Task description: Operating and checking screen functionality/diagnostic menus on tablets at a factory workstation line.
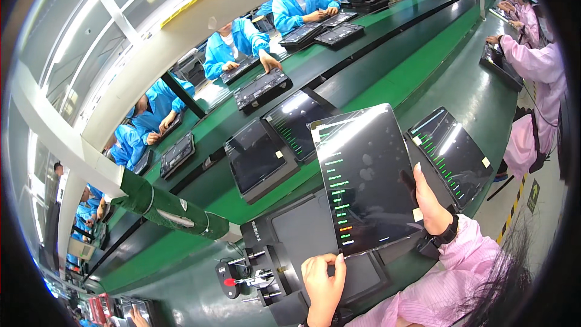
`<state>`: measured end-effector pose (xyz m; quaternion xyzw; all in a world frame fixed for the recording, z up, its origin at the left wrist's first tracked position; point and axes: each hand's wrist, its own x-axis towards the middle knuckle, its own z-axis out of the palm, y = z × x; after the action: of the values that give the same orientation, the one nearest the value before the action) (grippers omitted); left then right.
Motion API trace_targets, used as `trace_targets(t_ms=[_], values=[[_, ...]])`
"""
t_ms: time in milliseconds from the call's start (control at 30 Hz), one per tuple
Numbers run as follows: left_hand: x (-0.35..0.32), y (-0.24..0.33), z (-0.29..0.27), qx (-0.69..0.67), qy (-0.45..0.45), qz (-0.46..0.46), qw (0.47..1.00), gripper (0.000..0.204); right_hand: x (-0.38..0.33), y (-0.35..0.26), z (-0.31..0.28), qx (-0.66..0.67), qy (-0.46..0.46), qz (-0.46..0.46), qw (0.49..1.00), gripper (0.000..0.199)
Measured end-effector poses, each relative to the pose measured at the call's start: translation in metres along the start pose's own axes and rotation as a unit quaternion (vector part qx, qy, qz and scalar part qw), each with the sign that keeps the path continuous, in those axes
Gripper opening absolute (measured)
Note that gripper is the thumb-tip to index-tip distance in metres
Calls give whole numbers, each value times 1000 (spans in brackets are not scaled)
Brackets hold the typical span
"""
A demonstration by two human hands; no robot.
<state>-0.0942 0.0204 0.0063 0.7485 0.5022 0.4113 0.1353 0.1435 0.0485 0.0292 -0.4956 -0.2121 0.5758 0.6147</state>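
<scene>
factory assembly line | green conveyor belt (387, 79) | tablets (260, 160) | smocked workers (239, 42)

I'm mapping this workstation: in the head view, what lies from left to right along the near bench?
Toggle clamp → left hand → held tablet → right hand → tablet lying on the bench.

A tablet (368, 178) stood tilted in a worker's right hand (431, 203), its dark screen showing a column of green lines and one orange. A pale sticker (417, 214) marked its lower right corner. Two more lit screens lay on the green belt, one behind (296, 122), one to the right (451, 152), both with green lines.
</scene>
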Motion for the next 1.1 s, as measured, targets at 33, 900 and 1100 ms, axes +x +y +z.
trace_targets(t_ms=[33,900,1100], values=[[0,0,0,1,-4,-16,1000,11,1,0,-2,-3,-1,-9,1000,61],[-11,22,50,-490,-213,-134,835,33,6,37,-5,218,-72,168,959,75],[-5,27,68,-624,-222,-164,731,37,19,51,-9,171,21,63,983,66]])
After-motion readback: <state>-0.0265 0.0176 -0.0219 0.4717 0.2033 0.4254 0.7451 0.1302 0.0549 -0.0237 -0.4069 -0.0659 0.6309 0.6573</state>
